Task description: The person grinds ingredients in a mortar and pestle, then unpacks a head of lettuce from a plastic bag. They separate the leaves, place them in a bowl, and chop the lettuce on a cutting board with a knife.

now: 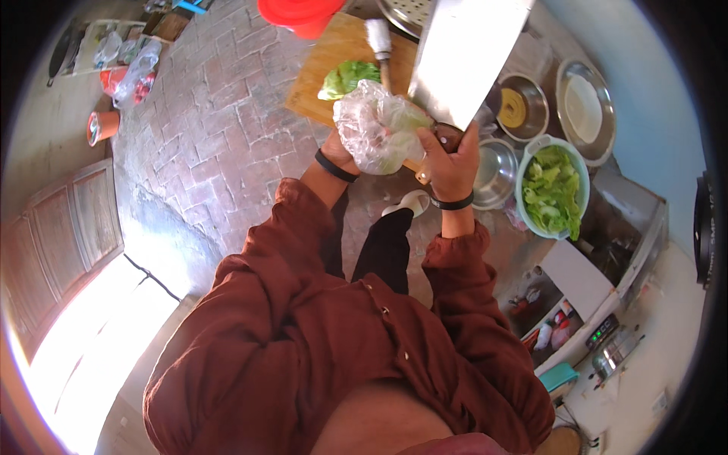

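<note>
My left hand (pixel 339 153) is partly hidden under a clear plastic bag (pixel 378 128) with something pale green inside, and holds it from below. My right hand (pixel 452 162) grips the dark handle of a wide-bladed cleaver (pixel 466 57); its shiny blade points up and away from me, and the thumb is at the bag's edge. Behind the bag, green lettuce leaves (pixel 348 78) lie on a wooden cutting board (pixel 318 62). Beside them a brush-like tool with a white wrapped head (pixel 378 38) rests on the board.
To the right stand a light-blue basket (pixel 519 187) of torn lettuce, a steel bowl (pixel 539 122) with yellow contents, another steel bowl (pixel 503 176) and a large steel basin (pixel 608 108). A red lidded bucket (pixel 301 11) is behind the board. Brick floor (pixel 210 114) lies left.
</note>
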Tool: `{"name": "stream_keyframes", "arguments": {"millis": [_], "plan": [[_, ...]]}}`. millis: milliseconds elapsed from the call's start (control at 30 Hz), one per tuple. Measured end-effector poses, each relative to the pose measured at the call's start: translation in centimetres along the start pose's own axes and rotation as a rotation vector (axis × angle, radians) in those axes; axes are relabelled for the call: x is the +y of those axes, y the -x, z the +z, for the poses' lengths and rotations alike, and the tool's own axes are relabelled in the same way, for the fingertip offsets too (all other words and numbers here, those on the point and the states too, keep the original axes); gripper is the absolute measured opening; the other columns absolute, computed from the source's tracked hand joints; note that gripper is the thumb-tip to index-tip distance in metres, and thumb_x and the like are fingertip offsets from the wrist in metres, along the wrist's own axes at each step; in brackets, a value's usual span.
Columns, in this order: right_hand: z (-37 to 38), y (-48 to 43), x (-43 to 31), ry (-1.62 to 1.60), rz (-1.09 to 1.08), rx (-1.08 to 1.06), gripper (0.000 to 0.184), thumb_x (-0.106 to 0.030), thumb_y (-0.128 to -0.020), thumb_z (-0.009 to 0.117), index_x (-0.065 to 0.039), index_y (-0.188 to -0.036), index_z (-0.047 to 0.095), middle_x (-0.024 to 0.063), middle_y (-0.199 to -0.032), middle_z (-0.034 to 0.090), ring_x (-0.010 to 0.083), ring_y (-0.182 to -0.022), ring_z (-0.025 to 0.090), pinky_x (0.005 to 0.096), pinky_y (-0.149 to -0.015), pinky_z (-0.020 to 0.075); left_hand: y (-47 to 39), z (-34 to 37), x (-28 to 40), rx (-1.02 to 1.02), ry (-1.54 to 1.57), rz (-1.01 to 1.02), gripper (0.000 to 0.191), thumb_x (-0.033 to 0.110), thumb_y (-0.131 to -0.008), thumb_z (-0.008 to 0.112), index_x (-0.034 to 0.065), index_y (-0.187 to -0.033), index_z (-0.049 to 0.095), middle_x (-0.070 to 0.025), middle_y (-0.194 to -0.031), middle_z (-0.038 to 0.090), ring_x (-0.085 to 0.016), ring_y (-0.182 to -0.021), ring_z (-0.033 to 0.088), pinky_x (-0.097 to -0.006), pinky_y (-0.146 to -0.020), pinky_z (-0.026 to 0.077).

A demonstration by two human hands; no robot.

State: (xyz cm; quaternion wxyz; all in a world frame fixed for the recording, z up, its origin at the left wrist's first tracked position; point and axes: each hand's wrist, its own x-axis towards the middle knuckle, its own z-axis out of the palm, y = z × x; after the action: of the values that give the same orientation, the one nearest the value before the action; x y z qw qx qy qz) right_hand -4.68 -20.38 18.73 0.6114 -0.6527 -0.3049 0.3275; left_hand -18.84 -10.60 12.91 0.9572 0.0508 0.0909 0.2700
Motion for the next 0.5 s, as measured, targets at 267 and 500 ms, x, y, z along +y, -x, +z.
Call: {"name": "stream_keyframes", "arguments": {"millis": [267,500], "plan": [[9.0,-1.2,0.5,-0.181,0.028,0.163,0.035,-0.003,-0.085,0.063,0.003,-0.113,0.043,0.008,-0.099,0.061,0.0104,-0.086,0.058,0.0223,-0.077,0.0457,-1.4,-4.6,6.5,0.247,-0.155,0.281,0.027,0.014,-0.088,0.056,0.0025,-0.112,0.054,-0.0083,-0.102,0.061,-0.023,-0.09,0.062,-0.0371,-0.078,0.052],[15.1,-2.2,1.3,-0.205,0.02,0.178,0.043,-0.006,-0.08,0.068,0.003,-0.115,0.043,0.0092,-0.098,0.059,0.0129,-0.087,0.057,0.0255,-0.078,0.047,-2.8,-2.6,7.1,0.456,-0.158,0.303,0.019,0.005,-0.088,0.052,0.0059,-0.106,0.058,-0.0062,-0.089,0.063,-0.017,-0.08,0.063,-0.0295,-0.064,0.052]]}}
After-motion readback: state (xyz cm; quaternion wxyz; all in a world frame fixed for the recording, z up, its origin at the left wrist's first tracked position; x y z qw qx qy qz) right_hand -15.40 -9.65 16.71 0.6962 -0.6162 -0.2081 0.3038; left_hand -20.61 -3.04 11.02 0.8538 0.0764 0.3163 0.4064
